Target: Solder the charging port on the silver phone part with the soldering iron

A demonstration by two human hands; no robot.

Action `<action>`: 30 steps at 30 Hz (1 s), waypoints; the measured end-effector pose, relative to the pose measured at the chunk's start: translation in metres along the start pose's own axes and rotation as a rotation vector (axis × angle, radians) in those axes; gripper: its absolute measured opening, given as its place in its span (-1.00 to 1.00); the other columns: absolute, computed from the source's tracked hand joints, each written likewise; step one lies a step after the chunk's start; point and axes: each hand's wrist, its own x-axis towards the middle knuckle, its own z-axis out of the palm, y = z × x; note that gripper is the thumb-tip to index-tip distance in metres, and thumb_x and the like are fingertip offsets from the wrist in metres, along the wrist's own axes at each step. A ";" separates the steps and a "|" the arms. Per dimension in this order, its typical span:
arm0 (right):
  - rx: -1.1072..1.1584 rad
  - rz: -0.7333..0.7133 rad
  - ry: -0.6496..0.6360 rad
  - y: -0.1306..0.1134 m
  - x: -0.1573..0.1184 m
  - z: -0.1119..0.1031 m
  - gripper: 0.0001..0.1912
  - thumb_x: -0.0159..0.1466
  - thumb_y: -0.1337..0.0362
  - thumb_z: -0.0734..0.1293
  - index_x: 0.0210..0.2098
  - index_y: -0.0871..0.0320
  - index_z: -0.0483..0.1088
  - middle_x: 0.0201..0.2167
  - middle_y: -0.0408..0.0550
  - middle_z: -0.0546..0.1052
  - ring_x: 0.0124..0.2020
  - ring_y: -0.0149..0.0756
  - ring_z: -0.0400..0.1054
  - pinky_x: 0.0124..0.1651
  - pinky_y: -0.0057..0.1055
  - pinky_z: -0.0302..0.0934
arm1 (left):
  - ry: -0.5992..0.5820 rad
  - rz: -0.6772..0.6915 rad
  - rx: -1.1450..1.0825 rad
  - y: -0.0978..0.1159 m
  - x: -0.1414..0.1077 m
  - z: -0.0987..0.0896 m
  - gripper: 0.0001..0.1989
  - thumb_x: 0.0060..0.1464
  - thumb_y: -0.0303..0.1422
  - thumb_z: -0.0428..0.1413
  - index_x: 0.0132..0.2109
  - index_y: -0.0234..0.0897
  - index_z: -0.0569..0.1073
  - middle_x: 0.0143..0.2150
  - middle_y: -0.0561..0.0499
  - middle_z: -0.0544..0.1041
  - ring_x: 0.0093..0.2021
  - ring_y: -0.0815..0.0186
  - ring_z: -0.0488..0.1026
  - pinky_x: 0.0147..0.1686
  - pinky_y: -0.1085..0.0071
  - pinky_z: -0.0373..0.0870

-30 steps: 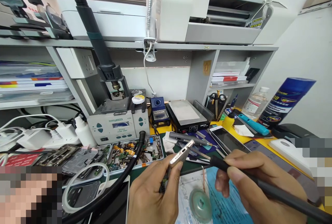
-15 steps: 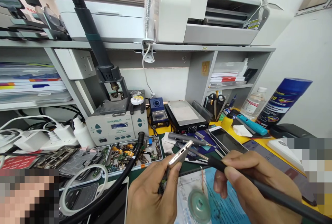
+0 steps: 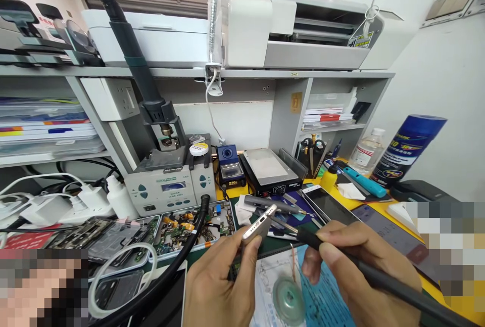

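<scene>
Left fingers (image 3: 249, 261) were clamped on a silver phone (image 3: 260, 225), its port end projecting beyond them; right fingers (image 3: 330, 252) pinched a black-handled tool (image 3: 308, 239) pointed toward it, contact unclear. Bracing the phone and pressing lightly seemed advisable.

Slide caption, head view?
Left hand holds a slim silver phone; right hand, a black-handled tool, over a cluttered yellow-and-green workbench.

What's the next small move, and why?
Probably ease the black-handled tool gently toward the phone: the left hand pinches the phone, port end facing the camera, and the right hand aims the tool at its side. Contact can't be made out.
</scene>
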 end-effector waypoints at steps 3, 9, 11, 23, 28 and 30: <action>0.070 -0.006 0.000 -0.002 -0.001 0.001 -0.84 0.46 0.34 0.32 -0.11 -0.09 0.48 -0.43 -0.12 0.62 -0.45 -0.21 0.57 -0.44 -0.29 0.50 | 0.008 -0.027 -0.016 0.000 -0.002 0.002 -0.81 0.27 -0.33 0.19 -0.05 -0.24 0.66 -0.17 0.01 0.74 -0.29 0.28 0.66 -0.15 0.47 0.59; 0.031 0.056 0.186 -0.006 0.011 0.001 -0.93 0.41 0.21 0.41 -0.12 -0.01 0.53 -0.40 -0.09 0.66 -0.45 -0.24 0.54 -0.44 -0.34 0.44 | -0.101 -0.131 -0.142 0.008 0.005 -0.005 -0.78 0.30 -0.31 0.16 -0.01 -0.19 0.65 -0.16 0.03 0.72 -0.25 0.27 0.64 -0.21 0.44 0.53; -0.065 0.121 0.209 -0.007 0.022 -0.001 -0.83 0.41 0.14 0.40 -0.04 0.01 0.55 -0.29 -0.02 0.70 -0.46 -0.29 0.52 -0.44 -0.36 0.43 | -0.251 -0.185 -0.236 0.014 0.013 -0.013 -0.78 0.32 -0.31 0.12 -0.05 -0.18 0.65 -0.19 0.05 0.70 -0.25 0.27 0.61 -0.22 0.44 0.49; 0.080 0.312 -0.247 0.012 0.041 0.001 -0.68 0.25 0.15 0.54 -0.04 0.10 0.60 -0.43 -0.08 0.68 -0.47 -0.28 0.54 -0.51 -0.43 0.45 | -0.478 -0.209 -0.330 0.012 0.029 -0.038 -0.76 0.35 -0.30 0.07 -0.09 -0.27 0.62 -0.20 0.01 0.65 -0.19 0.25 0.54 -0.16 0.40 0.44; 0.097 0.312 -0.245 0.015 0.043 -0.002 -0.66 0.26 0.12 0.53 -0.03 0.15 0.59 -0.44 -0.06 0.67 -0.48 -0.29 0.53 -0.51 -0.43 0.43 | -0.426 -0.257 -0.227 0.005 0.031 -0.069 -0.50 0.35 -0.19 0.07 0.32 -0.33 0.36 0.18 -0.20 0.59 0.10 0.13 0.57 0.05 0.26 0.50; 0.098 0.316 -0.254 0.016 0.043 -0.003 -0.64 0.26 0.12 0.53 -0.02 0.16 0.59 -0.44 -0.05 0.67 -0.48 -0.28 0.53 -0.50 -0.40 0.43 | -0.413 -0.286 -0.137 0.003 0.029 -0.087 -0.55 0.34 -0.16 0.07 0.24 -0.32 0.46 0.18 -0.20 0.59 0.08 0.08 0.58 0.04 0.22 0.51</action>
